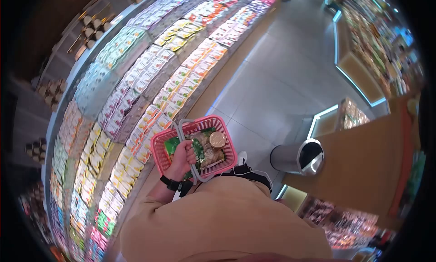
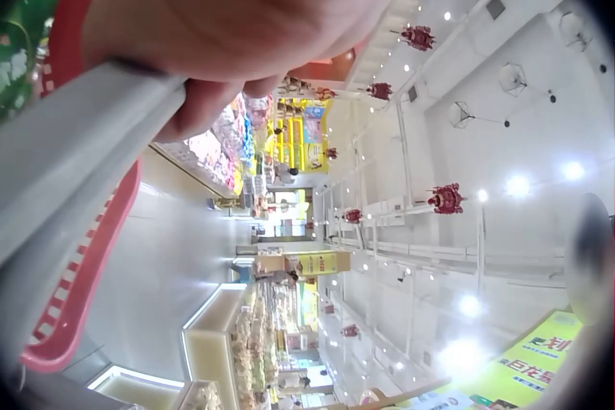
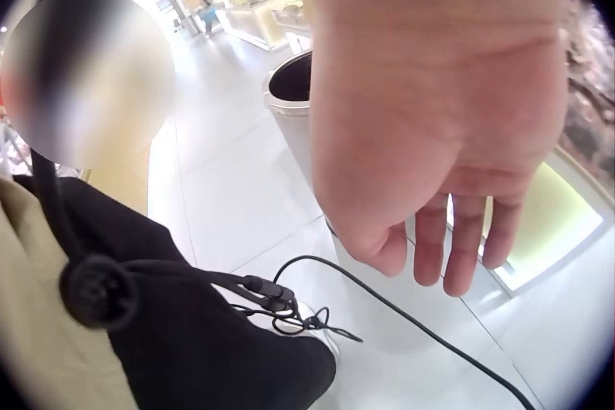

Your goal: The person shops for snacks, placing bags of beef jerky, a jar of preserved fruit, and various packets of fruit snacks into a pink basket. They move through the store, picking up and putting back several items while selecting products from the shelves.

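In the head view my left hand grips the grey handle of a pink shopping basket. Inside the basket lie a green packet, a round-lidded container and a clear bag of brownish food. The left wrist view shows the left hand close up, fingers wrapped round the handle, with part of the basket's rim below. My right hand hangs down in the right wrist view, fingers loosely extended and holding nothing; in the head view it is hidden.
Tiered shelves of small packaged snacks curve along the left. At the right stands a metal trash bin beside a brown counter. More display stands lie beyond the tiled floor. A black cable dangles near my leg.
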